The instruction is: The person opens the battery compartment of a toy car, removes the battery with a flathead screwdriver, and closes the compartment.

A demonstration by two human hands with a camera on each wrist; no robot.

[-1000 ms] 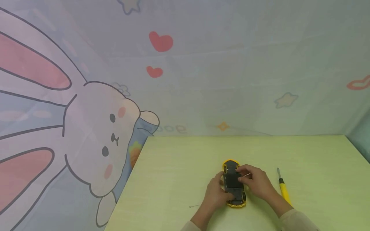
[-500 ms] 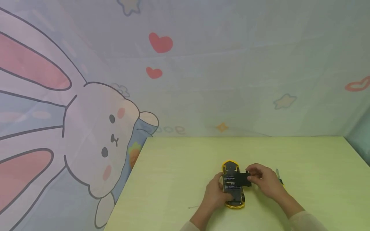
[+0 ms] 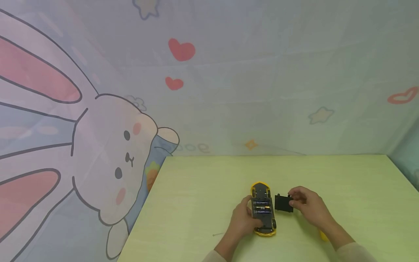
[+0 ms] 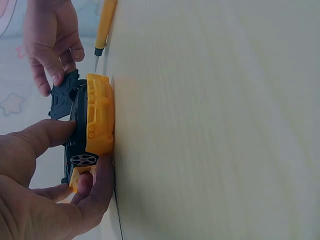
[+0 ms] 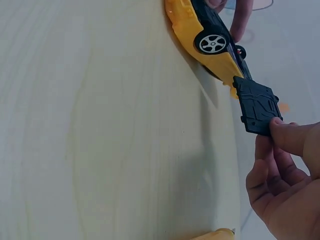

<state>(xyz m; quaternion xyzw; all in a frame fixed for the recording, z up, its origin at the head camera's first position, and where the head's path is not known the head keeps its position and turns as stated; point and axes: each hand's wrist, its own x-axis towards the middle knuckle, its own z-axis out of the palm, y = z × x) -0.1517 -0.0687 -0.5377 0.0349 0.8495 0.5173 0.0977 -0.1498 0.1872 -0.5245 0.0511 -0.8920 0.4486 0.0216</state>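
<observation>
A yellow toy car (image 3: pixel 269 221) lies upside down on the table, its dark underside up. Several batteries (image 3: pixel 262 211) show in its uncovered compartment. My left hand (image 3: pixel 240 219) grips the car's sides, thumb on the underside and fingers by a wheel (image 4: pixel 83 159). Just right of the car, my right hand (image 3: pixel 310 206) pinches the black battery cover (image 3: pixel 283 203) by one edge, thumb on its face. In the right wrist view the cover (image 5: pixel 257 104) is held clear of the table, small tabs along its edges.
A screwdriver (image 4: pixel 106 24) with a yellow handle lies on the table right of the car, partly hidden by my right forearm in the head view. A thin small object (image 3: pixel 218 234) lies beside my left wrist. A printed cloth (image 3: pixel 229 109) hangs behind the table (image 3: pixel 203 182).
My right hand has drawn the battery cover off the car to the right, baring the batteries. The left hand stays on the car. My right forearm now covers most of the screwdriver.
</observation>
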